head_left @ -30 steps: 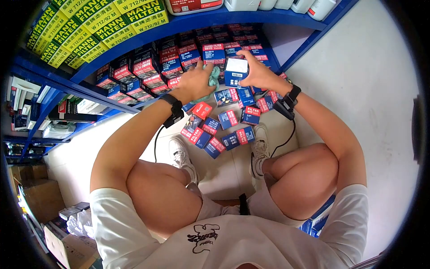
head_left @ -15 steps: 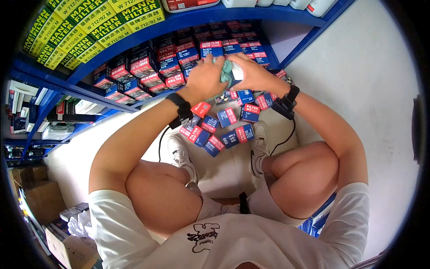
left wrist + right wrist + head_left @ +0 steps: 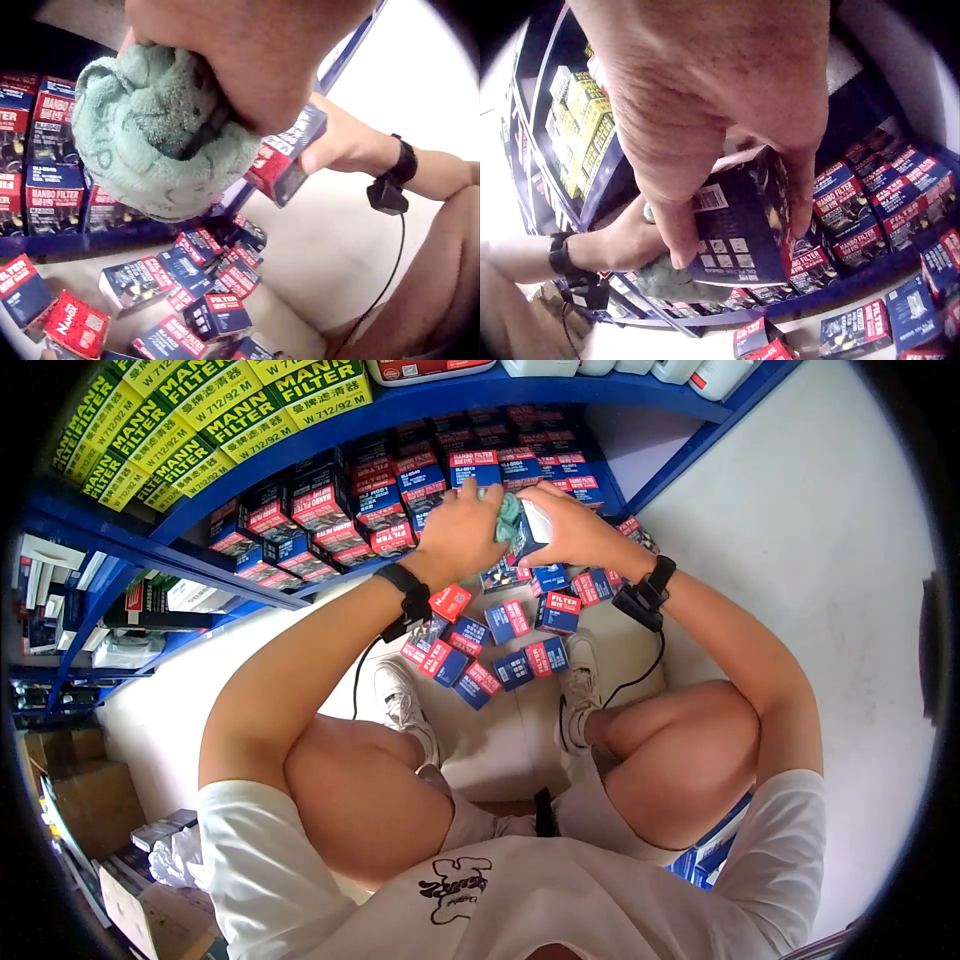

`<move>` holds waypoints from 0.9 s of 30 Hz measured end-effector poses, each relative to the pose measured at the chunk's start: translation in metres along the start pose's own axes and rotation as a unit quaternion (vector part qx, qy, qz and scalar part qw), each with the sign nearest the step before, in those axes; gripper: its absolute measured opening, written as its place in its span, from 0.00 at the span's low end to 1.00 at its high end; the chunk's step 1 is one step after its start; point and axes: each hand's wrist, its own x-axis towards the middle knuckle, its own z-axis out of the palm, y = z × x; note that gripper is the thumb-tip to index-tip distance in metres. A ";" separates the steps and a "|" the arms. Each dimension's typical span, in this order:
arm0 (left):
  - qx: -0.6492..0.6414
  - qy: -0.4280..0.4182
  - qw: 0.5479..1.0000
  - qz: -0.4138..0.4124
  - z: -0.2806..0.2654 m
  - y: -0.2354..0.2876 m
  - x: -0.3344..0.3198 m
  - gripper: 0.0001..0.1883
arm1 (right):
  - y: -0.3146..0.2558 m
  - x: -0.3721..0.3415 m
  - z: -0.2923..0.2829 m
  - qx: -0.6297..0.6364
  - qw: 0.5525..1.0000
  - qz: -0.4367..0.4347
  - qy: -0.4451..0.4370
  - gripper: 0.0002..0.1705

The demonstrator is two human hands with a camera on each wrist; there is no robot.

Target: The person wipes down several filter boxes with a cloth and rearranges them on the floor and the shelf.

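My R grip [image 3: 575,532] had the box [image 3: 739,225] pinched above the floor boxes [image 3: 507,622], by the shelf [image 3: 75,244]; L grip [image 3: 458,538] clutched the cloth [image 3: 150,142]. A sec earlier box & cloth were apart; then they met, so wiping prob. was underway.

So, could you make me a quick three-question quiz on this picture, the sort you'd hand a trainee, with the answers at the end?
1. True or false: the right hand grips a box.

2. What does the left hand hold?
A. A bottle
B. A cloth
C. A shoe

3. Fill in the colour: the MANN boxes sit on a ____ shelf.

Key
1. True.
2. B, a cloth.
3. Blue.
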 end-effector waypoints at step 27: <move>-0.018 -0.021 0.999 0.016 0.027 0.020 0.033 0.34 | 0.018 -0.037 -0.030 -0.083 0.995 0.030 -0.052 0.43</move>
